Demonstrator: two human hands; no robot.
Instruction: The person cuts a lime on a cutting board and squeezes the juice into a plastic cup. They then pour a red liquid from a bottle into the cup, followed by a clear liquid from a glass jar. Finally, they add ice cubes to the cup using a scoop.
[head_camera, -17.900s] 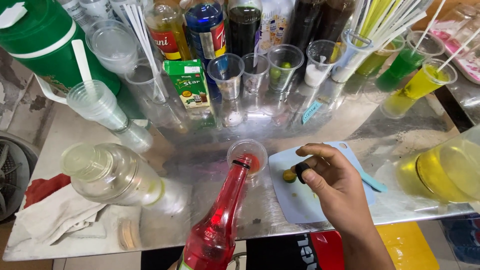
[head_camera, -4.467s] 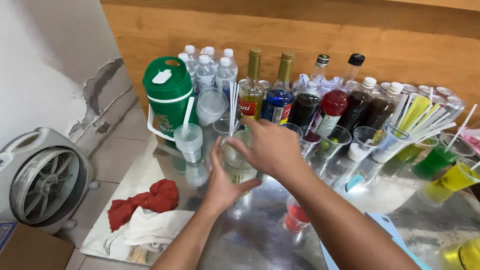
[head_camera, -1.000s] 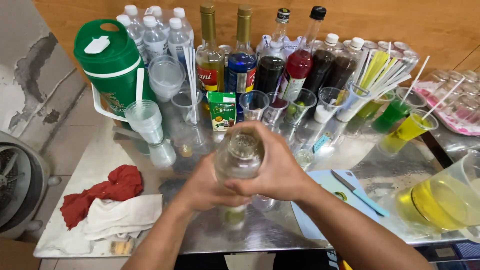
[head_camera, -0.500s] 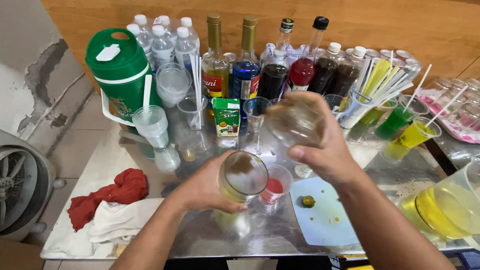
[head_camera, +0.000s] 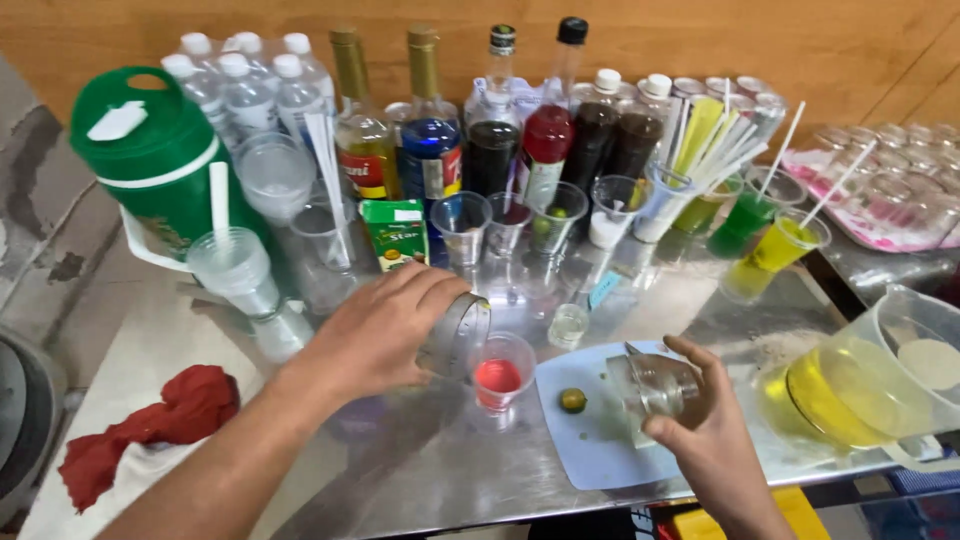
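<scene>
Left hand: grip closed around clear shaker cup, tipped steeply, mouth toward plastic cup.
Shaker cup axis: long axis slanted, base up-left under the palm, rim down-right just above the plastic cup's rim.
Right hand: grip wrapped on second clear cup, held over blue cutting board, lying nearly on its side, mouth toward the left.
Plastic cup: upright on metal desk, between the two hands, red liquid in the lower part.
Progress: by the look of it, pouring under way; cup only partly filled, no straw in it.
Nearby: small green lime on the board; row of syrup bottles behind; green jug far left; red cloth near left forearm.
</scene>
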